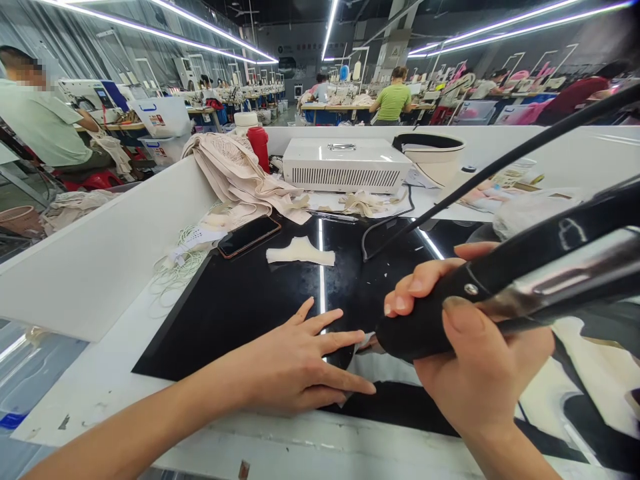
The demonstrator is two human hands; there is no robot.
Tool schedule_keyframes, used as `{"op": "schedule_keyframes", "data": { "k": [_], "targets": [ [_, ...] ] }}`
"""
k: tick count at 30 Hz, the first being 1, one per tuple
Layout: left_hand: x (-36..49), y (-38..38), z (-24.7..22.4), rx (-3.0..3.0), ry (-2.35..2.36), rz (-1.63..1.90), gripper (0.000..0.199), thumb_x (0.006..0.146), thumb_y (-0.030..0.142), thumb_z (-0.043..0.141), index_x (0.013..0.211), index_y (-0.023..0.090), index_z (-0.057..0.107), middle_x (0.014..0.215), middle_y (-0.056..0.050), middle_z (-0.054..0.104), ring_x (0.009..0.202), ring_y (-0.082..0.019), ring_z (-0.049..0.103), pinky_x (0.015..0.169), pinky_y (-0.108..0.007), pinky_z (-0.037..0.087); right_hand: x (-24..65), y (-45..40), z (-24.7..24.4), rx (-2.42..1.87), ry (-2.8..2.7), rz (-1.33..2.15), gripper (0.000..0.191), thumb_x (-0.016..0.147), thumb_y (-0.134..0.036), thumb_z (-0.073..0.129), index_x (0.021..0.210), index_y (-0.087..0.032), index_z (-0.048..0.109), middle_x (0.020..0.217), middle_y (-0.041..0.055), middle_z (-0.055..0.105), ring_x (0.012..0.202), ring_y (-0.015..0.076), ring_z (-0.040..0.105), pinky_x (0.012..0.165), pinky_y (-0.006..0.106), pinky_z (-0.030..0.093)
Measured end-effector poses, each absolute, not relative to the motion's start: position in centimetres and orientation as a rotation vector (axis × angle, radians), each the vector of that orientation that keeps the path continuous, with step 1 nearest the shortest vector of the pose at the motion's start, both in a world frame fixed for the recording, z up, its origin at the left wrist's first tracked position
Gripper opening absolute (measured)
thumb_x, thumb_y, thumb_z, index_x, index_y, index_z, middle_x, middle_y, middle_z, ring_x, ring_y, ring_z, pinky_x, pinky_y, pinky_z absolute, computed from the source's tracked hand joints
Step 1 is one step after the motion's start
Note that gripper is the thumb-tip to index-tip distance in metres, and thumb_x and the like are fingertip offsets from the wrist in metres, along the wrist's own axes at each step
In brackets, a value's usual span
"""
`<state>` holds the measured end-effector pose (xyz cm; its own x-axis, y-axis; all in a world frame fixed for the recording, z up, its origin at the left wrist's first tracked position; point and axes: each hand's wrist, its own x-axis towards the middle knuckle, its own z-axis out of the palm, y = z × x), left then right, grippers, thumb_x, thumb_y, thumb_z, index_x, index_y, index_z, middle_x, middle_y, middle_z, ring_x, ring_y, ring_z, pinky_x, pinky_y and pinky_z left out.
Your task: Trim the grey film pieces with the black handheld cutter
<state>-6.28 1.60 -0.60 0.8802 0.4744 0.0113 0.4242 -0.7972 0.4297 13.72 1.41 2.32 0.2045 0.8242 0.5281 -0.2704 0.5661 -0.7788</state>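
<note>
Working at a white surface (100,373) topped by a glossy black sheet (215,320). Spreading the left hand (305,360) wide and palm down over the left end of a pale piece (385,370), pinching nothing in its grip; wrapping the right hand (480,360) in a full grip around a thick, black handheld tool (525,267) with a silver lever. Aiming the tool's rounded nose at the pale piece, just beside the left fingertips; being unable to tell whether touching, because of the black body in the way. Likely calling for a flat piece under light finger pressure, steady guidance of the tool, and fingertips clear of the nose. Finding the pale piece between both hands, near the front edge, partly hidden and looking thin, greyish white and soft, perhaps fabric. Seeing farther off, on the black sheet, a cream cut piece (300,251) with a raised middle, then a phone (250,237). Seeing beyond these a heap of beige fabric (235,173) beside a white vented box (345,163). Noticing farthest away, among rows of sewing stations, a person in a green shirt (393,100), back turned.
</note>
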Motion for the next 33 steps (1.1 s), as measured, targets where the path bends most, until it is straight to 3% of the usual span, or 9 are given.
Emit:
{"op": "schedule_keyframes", "data": {
  "k": [8, 15, 20, 29, 33],
  "targets": [
    [-6.1, 1.9, -0.6, 2.624, 0.658, 0.176, 0.036, 0.105, 0.038, 0.057, 0.14, 0.045, 0.062, 0.162, -0.003, 0.046, 0.156, -0.044, 0.026, 0.118, -0.081, 0.019, 13.8, 1.0, 2.3, -0.577, -1.144, 0.868, 0.032, 0.09, -0.028, 0.078, 0.116, -0.027, 0.061, 0.083, -0.0019, 0.066, 0.065, 0.0167, 0.063, 0.06, 0.034, 0.055],
    [-6.4, 1.8, -1.0, 2.608, 0.674, 0.115, 0.045, 0.104, 0.038, 0.057, 0.149, 0.039, 0.053, 0.166, -0.002, 0.041, 0.157, -0.043, 0.026, 0.116, -0.084, 0.019, 13.7, 1.3, 2.9, -0.583, -1.077, 0.839, 0.038, 0.08, -0.033, 0.086, 0.111, -0.027, 0.066, 0.079, -0.0032, 0.067, 0.061, 0.0173, 0.062, 0.056, 0.034, 0.054],
    [-6.5, 1.8, -1.0, 2.505, 0.704, 0.141, 0.043, 0.1, 0.035, 0.065, 0.142, 0.032, 0.054, 0.165, -0.001, 0.043, 0.158, -0.04, 0.024, 0.119, -0.081, 0.015, 13.4, 1.5, 3.5, -0.643, -1.004, 0.782, 0.04, 0.073, -0.035, 0.091, 0.105, -0.028, 0.068, 0.076, -0.0043, 0.066, 0.057, 0.0174, 0.06, 0.056, 0.035, 0.051],
    [-6.5, 1.9, -0.9, 2.388, 0.743, 0.217, 0.043, 0.09, 0.034, 0.076, 0.128, 0.027, 0.057, 0.159, -0.004, 0.051, 0.157, -0.039, 0.026, 0.124, -0.075, 0.011, 12.9, 0.2, 2.9, -0.607, -1.058, 0.892, 0.039, 0.079, -0.038, 0.087, 0.11, -0.027, 0.064, 0.078, -0.0034, 0.066, 0.061, 0.0179, 0.061, 0.057, 0.034, 0.053],
    [-6.4, 1.9, -0.9, 2.377, 0.735, 0.235, 0.049, 0.089, 0.03, 0.077, 0.133, 0.029, 0.057, 0.159, -0.004, 0.051, 0.158, -0.038, 0.025, 0.125, -0.074, 0.01, 12.6, -0.3, 2.8, -0.568, -1.082, 0.944, 0.038, 0.083, -0.037, 0.084, 0.113, -0.028, 0.063, 0.08, -0.0029, 0.065, 0.063, 0.0173, 0.061, 0.056, 0.033, 0.056]
  ]
}}
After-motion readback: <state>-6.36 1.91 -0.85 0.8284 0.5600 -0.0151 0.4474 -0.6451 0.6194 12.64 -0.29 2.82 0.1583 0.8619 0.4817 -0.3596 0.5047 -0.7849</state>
